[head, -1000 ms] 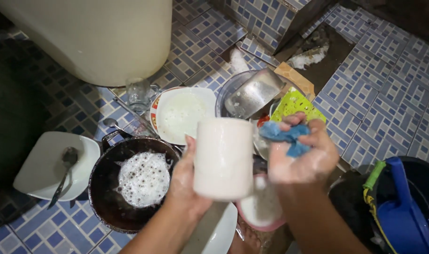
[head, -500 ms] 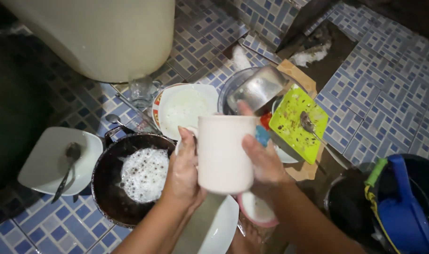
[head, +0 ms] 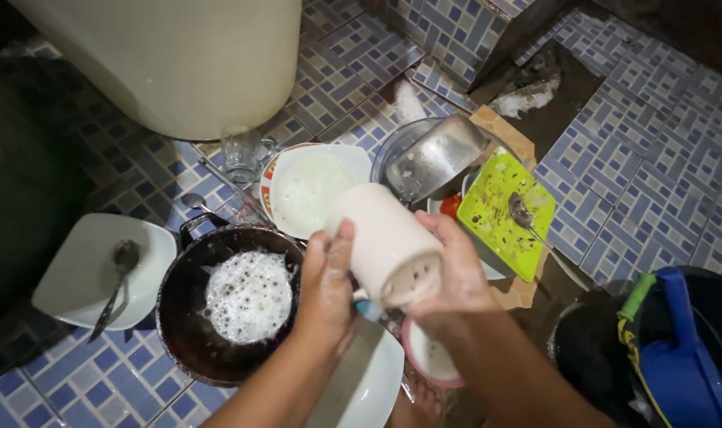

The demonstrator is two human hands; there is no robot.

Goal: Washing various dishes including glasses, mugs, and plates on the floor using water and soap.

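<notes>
Crowded tiled floor [head: 630, 150], tilted mug [head: 385, 242]

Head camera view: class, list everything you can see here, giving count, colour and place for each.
mug: one, white, soapy, tilted between both hands
pan: one, dark, foam inside, left of hands
square plate: one, green, spoon on it, right
square dish: one, white, spoon in it, far left
bowl: one, white, behind pan
steel container: one, tipped, top centre
glass mug: one, clear, by drum
dipper: one, blue, bottom right
left hand: grips mug
right hand: grips mug
</notes>
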